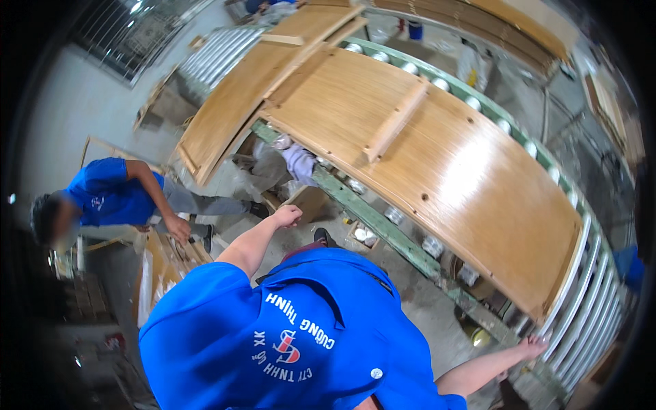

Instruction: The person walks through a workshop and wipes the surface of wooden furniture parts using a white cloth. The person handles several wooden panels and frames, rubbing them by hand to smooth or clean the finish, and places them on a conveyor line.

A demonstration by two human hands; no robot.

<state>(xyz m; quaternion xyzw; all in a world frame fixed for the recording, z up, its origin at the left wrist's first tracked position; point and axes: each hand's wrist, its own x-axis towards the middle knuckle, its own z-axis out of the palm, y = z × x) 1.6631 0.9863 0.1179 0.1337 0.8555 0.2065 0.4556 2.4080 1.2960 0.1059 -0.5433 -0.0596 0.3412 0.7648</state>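
A long varnished wooden panel (465, 171) with small dark holes lies on a green-framed roller conveyor (403, 239). A wooden batten (398, 119) stretches across it. My left hand (288, 216) is held away from the panel on its near side, fingers curled in, with nothing visible in them. At the panel's right end, my right hand (533, 346) is by the conveyor's near edge, close to the panel's corner and the bare metal rollers (581, 314). Its fingers look extended and hold nothing I can see; whether they touch the conveyor I cannot tell.
A second wooden panel (239, 102) adjoins at the far left, with more rollers (222, 58) behind it. To my left a co-worker in a blue shirt (113, 191) bends over wooden pieces (174, 256). A cardboard box (307, 203) stands below the conveyor.
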